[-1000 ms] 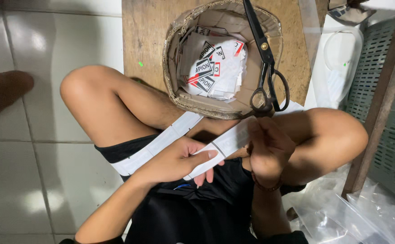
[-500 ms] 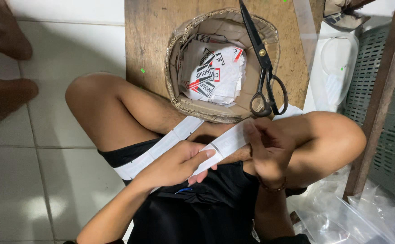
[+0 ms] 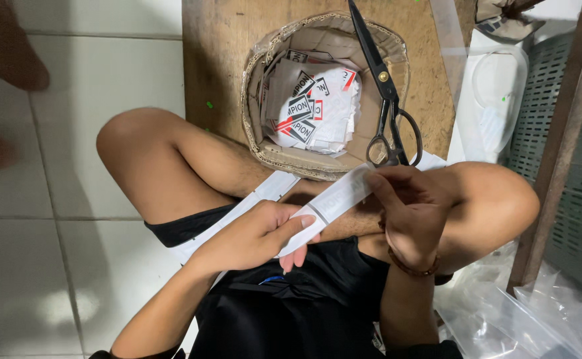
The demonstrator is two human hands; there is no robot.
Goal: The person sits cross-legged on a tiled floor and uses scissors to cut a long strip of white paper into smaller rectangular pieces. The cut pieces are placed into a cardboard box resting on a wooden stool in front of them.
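I sit cross-legged on a tiled floor and hold a long white strip of label tape [image 3: 334, 199] across my lap. My left hand [image 3: 254, 233] pinches the strip's lower part between thumb and fingers. My right hand [image 3: 411, 206] grips the strip's upper end near my right knee. The strip's tail [image 3: 238, 209] runs on under my left hand over my thigh. Just ahead, a round cardboard bowl [image 3: 264, 66] holds several cut white labels [image 3: 314, 106]. Black scissors [image 3: 387, 100] lie across the bowl's right rim, handles toward me.
The bowl rests on a low wooden board [image 3: 218, 60]. A white bag [image 3: 490, 100] and a grey plastic crate [image 3: 570, 133] stand at the right, with a wooden post [image 3: 557, 146]. Clear plastic bags [image 3: 524, 319] lie at the lower right. Another person's feet [image 3: 1, 46] show at the far left.
Both hands have kept hold of the strip, which sits slightly further through my fingers. The view has shifted a little, and the feet at the left have moved.
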